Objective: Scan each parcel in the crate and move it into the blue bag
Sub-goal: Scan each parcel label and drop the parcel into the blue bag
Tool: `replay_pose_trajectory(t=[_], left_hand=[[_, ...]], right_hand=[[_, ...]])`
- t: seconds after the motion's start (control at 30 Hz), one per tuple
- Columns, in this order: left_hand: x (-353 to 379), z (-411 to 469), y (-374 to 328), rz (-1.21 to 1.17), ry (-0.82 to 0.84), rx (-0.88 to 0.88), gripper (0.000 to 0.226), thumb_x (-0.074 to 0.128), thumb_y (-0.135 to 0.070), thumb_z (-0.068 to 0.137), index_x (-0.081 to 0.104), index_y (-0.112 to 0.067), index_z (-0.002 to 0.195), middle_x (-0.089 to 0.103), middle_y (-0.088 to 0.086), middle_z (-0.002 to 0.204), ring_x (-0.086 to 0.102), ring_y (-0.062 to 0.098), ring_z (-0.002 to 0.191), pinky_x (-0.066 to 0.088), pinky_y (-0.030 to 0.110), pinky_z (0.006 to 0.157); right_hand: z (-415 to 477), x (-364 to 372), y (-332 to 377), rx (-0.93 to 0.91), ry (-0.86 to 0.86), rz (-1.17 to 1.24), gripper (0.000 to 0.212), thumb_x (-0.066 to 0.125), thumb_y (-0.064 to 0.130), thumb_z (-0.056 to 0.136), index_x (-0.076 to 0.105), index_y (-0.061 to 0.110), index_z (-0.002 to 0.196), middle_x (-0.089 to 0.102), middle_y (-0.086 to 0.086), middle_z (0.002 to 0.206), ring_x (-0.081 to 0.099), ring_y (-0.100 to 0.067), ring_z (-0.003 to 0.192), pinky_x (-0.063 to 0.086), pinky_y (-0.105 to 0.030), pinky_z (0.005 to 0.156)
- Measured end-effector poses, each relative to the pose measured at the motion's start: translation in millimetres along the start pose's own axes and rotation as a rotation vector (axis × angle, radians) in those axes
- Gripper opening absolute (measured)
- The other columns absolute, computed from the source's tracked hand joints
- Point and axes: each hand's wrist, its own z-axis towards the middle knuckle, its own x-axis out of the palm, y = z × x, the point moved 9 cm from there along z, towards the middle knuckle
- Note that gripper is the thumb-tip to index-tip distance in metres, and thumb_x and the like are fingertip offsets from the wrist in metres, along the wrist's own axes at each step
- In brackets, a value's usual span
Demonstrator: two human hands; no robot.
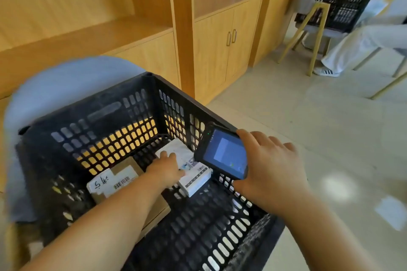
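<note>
A black slotted crate (92,114) sits on a grey chair in front of me. Inside lie a white parcel (193,179) at the far right and a brown cardboard parcel (114,180) with a barcode label at the left. My left hand (165,170) reaches down into the crate and rests on the white parcel, fingers curled over its top. My right hand (268,165) holds a black handheld scanner (224,154) above the crate's right rim, its screen lit and facing up. No blue bag is in view.
Wooden cabinets (220,46) and shelves line the wall behind the crate. At the far right a second black crate (339,4) rests on a chair, with another person's legs beside it. Pale tiled floor (308,127) spreads to the right.
</note>
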Motion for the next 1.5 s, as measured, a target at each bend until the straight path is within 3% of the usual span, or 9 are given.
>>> replay_pose_trajectory(t=[0.23, 0.37, 0.47, 0.63, 0.83, 1.0, 1.3, 1.4, 1.5], left_hand=[[25, 42, 6, 0.038, 0.066, -0.019, 0.117, 0.07, -0.053, 0.077, -0.013, -0.019, 0.152, -0.019, 0.012, 0.158, -0.009, 0.042, 0.144, 0.026, 0.051, 0.113], [34, 60, 30, -0.14, 0.089, -0.116, 0.14, 0.083, -0.055, 0.06, -0.018, -0.018, 0.15, -0.014, 0.012, 0.159, -0.004, 0.039, 0.145, 0.022, 0.051, 0.113], [34, 68, 39, -0.204, 0.066, -0.163, 0.145, 0.087, -0.057, 0.05, -0.006, -0.012, 0.152, 0.004, 0.014, 0.155, 0.018, 0.037, 0.141, 0.032, 0.045, 0.109], [32, 64, 41, -0.293, 0.068, -0.234, 0.126, 0.093, -0.048, 0.043, 0.027, -0.01, 0.144, 0.021, 0.013, 0.142, 0.039, 0.035, 0.127, 0.045, 0.045, 0.1], [4, 55, 31, -0.426, -0.019, -0.217, 0.111, 0.087, -0.024, 0.064, 0.015, -0.017, 0.148, 0.035, 0.014, 0.146, 0.045, 0.033, 0.126, 0.049, 0.039, 0.084], [-10, 31, 17, -0.43, 0.095, -0.069, 0.091, 0.082, -0.027, 0.072, 0.023, -0.021, 0.142, 0.046, 0.009, 0.134, 0.058, 0.024, 0.095, 0.057, 0.035, 0.066], [-55, -55, -35, -0.082, -0.117, 0.385, 0.064, 0.065, -0.001, 0.079, 0.045, -0.024, 0.135, 0.034, -0.002, 0.125, 0.045, 0.019, 0.104, 0.043, 0.032, 0.086], [-46, -69, -32, 0.004, -0.104, 0.352, 0.071, 0.061, -0.003, 0.083, 0.036, -0.028, 0.144, 0.033, 0.0, 0.138, 0.048, 0.025, 0.115, 0.045, 0.038, 0.095], [-41, -72, -16, -0.043, -0.014, 0.238, 0.065, 0.063, -0.011, 0.084, 0.038, -0.034, 0.14, 0.041, 0.004, 0.132, 0.056, 0.028, 0.105, 0.055, 0.038, 0.077]], right_hand=[[7, 26, -12, 0.058, 0.036, -0.015, 0.08, 0.068, 0.038, 0.061, 0.035, 0.023, 0.133, 0.055, 0.005, 0.114, 0.054, -0.023, 0.088, 0.039, -0.036, 0.072], [7, 26, -16, 0.091, -0.065, 0.003, 0.084, 0.08, 0.03, 0.041, 0.056, 0.014, 0.12, 0.064, 0.0, 0.095, 0.059, -0.026, 0.069, 0.044, -0.037, 0.059], [7, 26, -15, 0.083, -0.101, -0.002, 0.087, 0.081, 0.031, 0.039, 0.056, 0.013, 0.12, 0.065, -0.001, 0.096, 0.059, -0.026, 0.07, 0.047, -0.038, 0.06], [6, 28, -16, 0.102, -0.079, 0.023, 0.088, 0.081, 0.032, 0.042, 0.054, 0.015, 0.123, 0.065, 0.0, 0.102, 0.061, -0.026, 0.076, 0.047, -0.039, 0.063], [4, 27, -19, 0.118, -0.058, 0.073, 0.088, 0.079, 0.037, 0.051, 0.045, 0.02, 0.131, 0.061, 0.003, 0.112, 0.058, -0.023, 0.088, 0.042, -0.038, 0.07], [-9, 18, -27, 0.162, -0.067, 0.159, 0.086, 0.074, 0.044, 0.058, 0.035, 0.03, 0.133, 0.056, 0.009, 0.113, 0.054, -0.019, 0.092, 0.034, -0.032, 0.07], [-39, -10, -30, 0.19, -0.163, 0.37, 0.087, 0.076, 0.048, 0.056, 0.032, 0.034, 0.129, 0.052, 0.011, 0.112, 0.051, -0.014, 0.091, 0.049, -0.038, 0.075], [-47, -14, -28, 0.187, -0.157, 0.357, 0.087, 0.076, 0.048, 0.056, 0.032, 0.034, 0.13, 0.052, 0.011, 0.113, 0.051, -0.014, 0.091, 0.048, -0.036, 0.074], [-55, -15, -31, 0.194, -0.151, 0.342, 0.085, 0.076, 0.047, 0.056, 0.034, 0.034, 0.129, 0.053, 0.011, 0.11, 0.047, -0.013, 0.085, 0.042, -0.031, 0.07]])
